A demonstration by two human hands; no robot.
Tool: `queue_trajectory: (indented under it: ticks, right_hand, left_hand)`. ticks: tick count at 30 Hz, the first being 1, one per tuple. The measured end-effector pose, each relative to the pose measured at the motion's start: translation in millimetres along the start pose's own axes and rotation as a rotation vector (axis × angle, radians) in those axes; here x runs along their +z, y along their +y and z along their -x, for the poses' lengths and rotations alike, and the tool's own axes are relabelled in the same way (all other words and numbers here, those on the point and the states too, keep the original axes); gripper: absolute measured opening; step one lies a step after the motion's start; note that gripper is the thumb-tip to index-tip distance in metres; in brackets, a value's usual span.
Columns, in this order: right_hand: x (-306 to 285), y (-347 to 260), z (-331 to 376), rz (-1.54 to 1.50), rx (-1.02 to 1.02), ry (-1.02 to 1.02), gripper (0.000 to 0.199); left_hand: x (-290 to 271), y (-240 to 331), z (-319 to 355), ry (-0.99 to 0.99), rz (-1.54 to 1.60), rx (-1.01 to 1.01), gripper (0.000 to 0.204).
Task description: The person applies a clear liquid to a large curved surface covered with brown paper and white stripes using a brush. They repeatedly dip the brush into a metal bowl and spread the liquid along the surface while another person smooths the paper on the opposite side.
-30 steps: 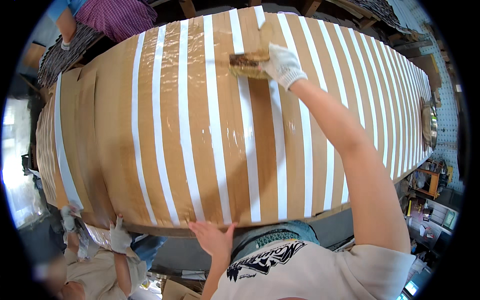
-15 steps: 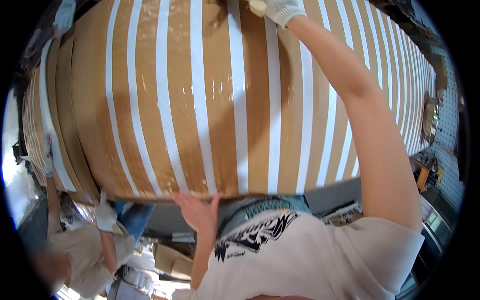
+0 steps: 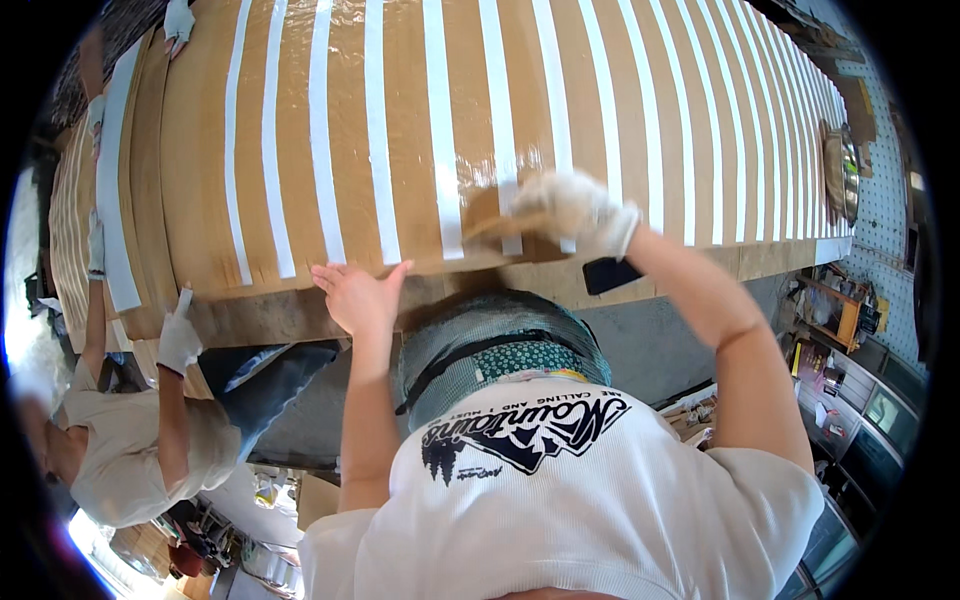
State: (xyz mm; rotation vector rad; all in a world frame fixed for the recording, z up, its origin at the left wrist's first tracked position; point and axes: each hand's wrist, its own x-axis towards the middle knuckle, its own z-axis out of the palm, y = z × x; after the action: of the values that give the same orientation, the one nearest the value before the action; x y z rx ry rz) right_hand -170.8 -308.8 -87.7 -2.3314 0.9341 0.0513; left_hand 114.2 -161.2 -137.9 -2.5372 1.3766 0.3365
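Note:
A long brown sheet (image 3: 400, 130) with many parallel white strips covers the table in front of me; its surface is glossy in places. My right hand (image 3: 575, 210), in a white knit glove, is closed around a flat tan hand tool (image 3: 500, 232). Motion blurs both, so the tool's exact kind is unclear. It lies against the sheet close to the near edge. My bare left hand (image 3: 360, 298) rests on that edge, fingers and thumb spread, touching the ends of the white strips.
A dark flat phone-like object (image 3: 612, 275) lies at the table's wooden edge (image 3: 270, 318), beside my right wrist. At the left, a co-worker's gloved hand (image 3: 178, 338) touches the edge. Another gloved hand (image 3: 178, 22) is at the far left. A metal bowl (image 3: 842, 175) stands far right.
My right hand has swept from the far side of the sheet back toward me with the tool. The near table edge now sits farther from my body, and the dark flat object shows.

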Motion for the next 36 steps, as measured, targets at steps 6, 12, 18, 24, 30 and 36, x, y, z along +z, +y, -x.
queue_trajectory:
  ticks: [6, 12, 18, 24, 30, 36]
  right_hand:
    - [-12, 34, -24, 0.252, 0.301, 0.484, 0.025]
    - [65, -22, 64, 0.263, 0.128, 0.372, 0.025]
    - [-10, -1, 10, 0.217, 0.519, -0.096, 0.029]
    - [44, 13, 47, 0.337, 0.117, 0.456, 0.025]
    - [-42, 28, -10, -0.023, 0.506, 0.193, 0.046]
    - [-136, 126, -160, 0.182, 0.506, 0.529, 0.052]
  left_hand:
    - [2, -2, 4, 0.034, -0.01, 0.027, 0.123]
    - [-6, -1, 8, -0.011, -0.002, 0.011, 0.124]
    - [-19, 3, 11, -0.055, -0.01, -0.006, 0.123]
    - [-9, 3, 7, -0.057, 0.116, -0.034, 0.127]
    - [-5, 6, 12, -0.055, 0.192, -0.063, 0.132]
    - [-10, 9, 9, -0.066, 0.187, -0.062, 0.133]
